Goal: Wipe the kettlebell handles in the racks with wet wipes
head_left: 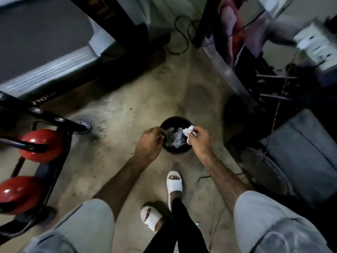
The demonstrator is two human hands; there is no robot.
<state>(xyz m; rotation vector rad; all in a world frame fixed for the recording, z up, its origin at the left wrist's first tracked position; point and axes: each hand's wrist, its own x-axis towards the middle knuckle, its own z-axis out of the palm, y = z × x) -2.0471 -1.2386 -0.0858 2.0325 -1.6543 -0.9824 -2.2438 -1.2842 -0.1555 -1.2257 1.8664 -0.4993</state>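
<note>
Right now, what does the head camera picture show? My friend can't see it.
A person's right hand holds a crumpled white wipe over a small black bin on the floor, with the left hand at the bin's rim. Red kettlebells sit in a black rack on the left.

The scene is dim overall, with a pale pool of light on the concrete floor (127,114) at the centre. Corners sink into deep shadow. Motion blur smears the upper right and left edges. Wide-angle distortion bends the borders. Glossy highlights glint on 2 red kettlebells (39,145).
</note>
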